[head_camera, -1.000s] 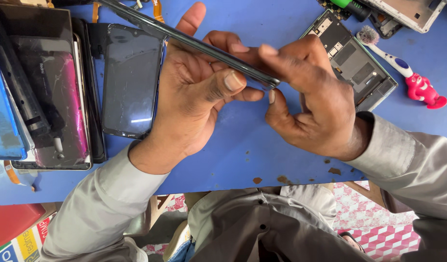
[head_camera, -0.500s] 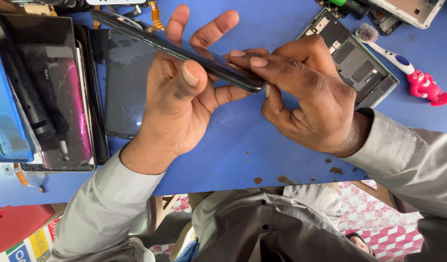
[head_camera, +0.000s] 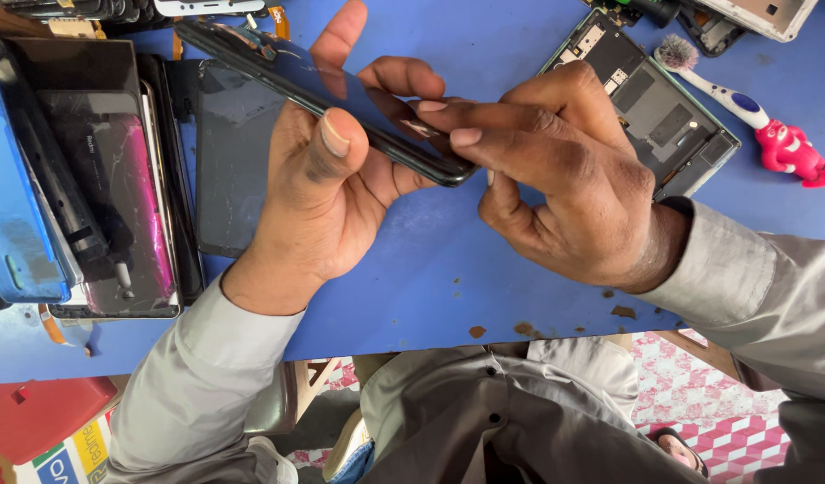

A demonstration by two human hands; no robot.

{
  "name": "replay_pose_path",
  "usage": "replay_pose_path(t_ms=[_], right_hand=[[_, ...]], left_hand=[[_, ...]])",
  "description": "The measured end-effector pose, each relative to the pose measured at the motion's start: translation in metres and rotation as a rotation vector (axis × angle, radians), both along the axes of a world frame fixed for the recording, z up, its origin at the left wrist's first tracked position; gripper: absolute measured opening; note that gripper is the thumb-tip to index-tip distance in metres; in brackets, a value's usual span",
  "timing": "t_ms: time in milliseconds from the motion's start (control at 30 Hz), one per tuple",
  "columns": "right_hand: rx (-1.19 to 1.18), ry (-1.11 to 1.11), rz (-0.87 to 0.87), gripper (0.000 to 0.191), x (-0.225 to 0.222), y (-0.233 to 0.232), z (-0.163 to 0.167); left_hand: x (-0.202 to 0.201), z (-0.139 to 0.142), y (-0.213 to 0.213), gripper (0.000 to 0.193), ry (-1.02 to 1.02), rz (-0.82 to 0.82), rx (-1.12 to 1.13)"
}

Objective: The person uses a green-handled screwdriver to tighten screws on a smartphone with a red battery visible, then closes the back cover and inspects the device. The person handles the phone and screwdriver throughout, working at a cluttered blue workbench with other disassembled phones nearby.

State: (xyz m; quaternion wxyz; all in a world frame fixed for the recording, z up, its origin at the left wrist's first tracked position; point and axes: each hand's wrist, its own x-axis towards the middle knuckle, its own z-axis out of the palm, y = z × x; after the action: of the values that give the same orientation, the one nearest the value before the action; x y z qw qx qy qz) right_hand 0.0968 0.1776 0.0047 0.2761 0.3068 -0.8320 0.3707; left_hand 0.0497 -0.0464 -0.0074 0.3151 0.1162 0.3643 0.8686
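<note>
Black phone (head_camera: pixel 341 94) tilted flatter than before, left hand (head_camera: pixel 327 193) gripping it – right hand (head_camera: pixel 565 179) pinching its end

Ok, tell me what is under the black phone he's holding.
Under the black phone: the left hand cradling it, then blue table. A dark screen panel lies beside the hand. The right hand covers the phone's near end. The phone's underside is hidden.
</note>
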Motion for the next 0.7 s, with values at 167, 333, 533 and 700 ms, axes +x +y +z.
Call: replay_pose_path(t_ms=[167, 333, 533, 700], right_hand=[[0.030, -0.026, 0.033, 0.046, 0.0020, 0.0049, -0.0026], [0.020, -0.018, 0.040, 0.049, 0.0025, 0.0055, -0.0055], [0.018, -0.047, 0.058, 0.050, 0.0017, 0.0062, -0.0039], [0.024, -0.046, 0.068, 0.048, 0.0015, 0.0059, -0.0023]], left_hand=[[-0.0005, 0.0003, 0.0016, 0.106, 0.000, 0.001, 0.005], [0.0004, -0.0012, 0.0018, 0.103, 0.019, -0.001, 0.008], [0.0012, -0.0047, 0.0007, 0.100, 0.012, 0.000, 0.017], [-0.0002, -0.0048, 0.0003, 0.099, 0.017, -0.002, 0.019]])
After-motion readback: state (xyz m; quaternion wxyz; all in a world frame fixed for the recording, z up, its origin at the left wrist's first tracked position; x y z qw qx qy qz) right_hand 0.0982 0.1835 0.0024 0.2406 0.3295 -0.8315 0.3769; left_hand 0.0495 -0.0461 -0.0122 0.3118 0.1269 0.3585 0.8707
